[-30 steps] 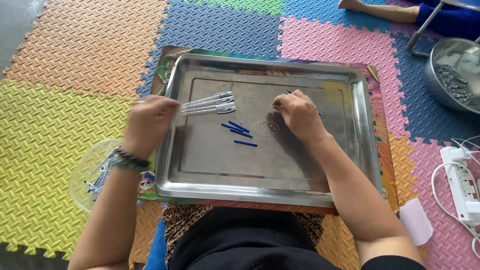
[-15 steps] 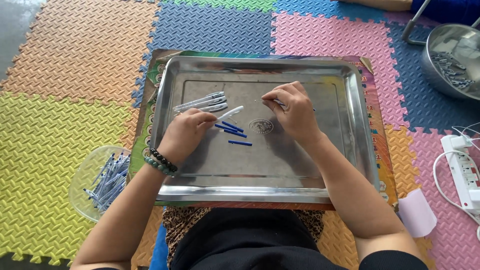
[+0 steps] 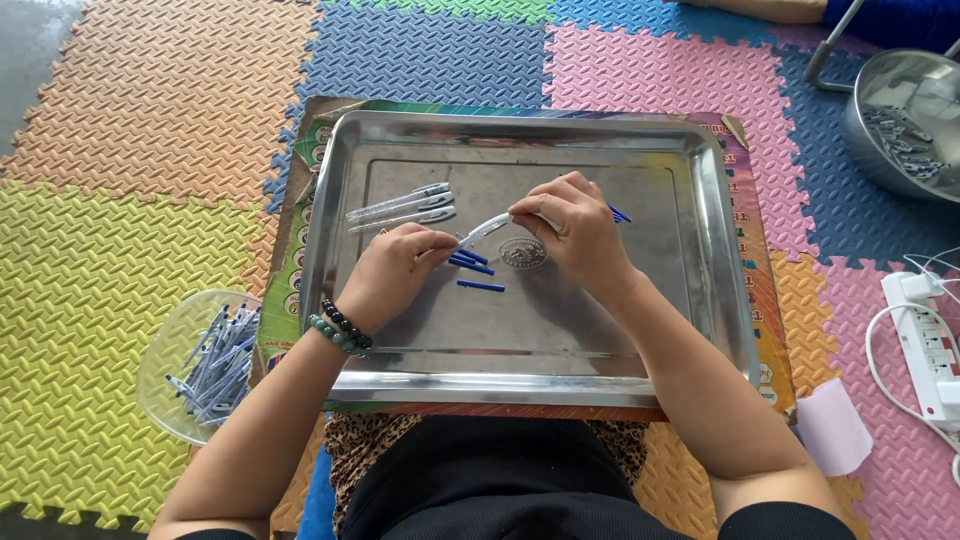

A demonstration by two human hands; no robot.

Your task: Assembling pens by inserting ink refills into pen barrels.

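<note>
A: Where's the pen being worked on?

B: Near the middle of the frame. A clear pen barrel [image 3: 487, 230] with a white end lies slanted between the two hands, above the floor of the steel tray [image 3: 725, 290]. The left hand [image 3: 392, 272] pinches its lower end with the fingers curled in; the right hand [image 3: 572, 232] grasps the upper end, fingers bunched over it.

A: Is anything else in the right hand?

B: A bit of blue pokes out past its knuckles, toward the right. It could be a blue refill or cap, but the hand hides most of it, so I can't tell.

A: What lies around them on the tray?

B: Just below the barrel, a few short blue pieces [image 3: 470, 262] lie loose, one more [image 3: 481, 286] slightly lower. To the upper left of the left hand, three clear pens [image 3: 402, 207] lie side by side, close together. The left wrist wears a beaded bracelet [image 3: 341, 327], dark and green.

A: And beyond the tray?

B: The tray sits on a printed cardboard sheet [image 3: 771, 330], which lies on a floor of coloured foam mats [image 3: 150, 100]. At the lower left of the frame, a clear plastic bowl [image 3: 170, 345] holds many more pen parts. At the upper right, a metal basin [image 3: 905, 110] also holds small parts. At the right edge, a white power strip [image 3: 925, 345] with its cables.
</note>
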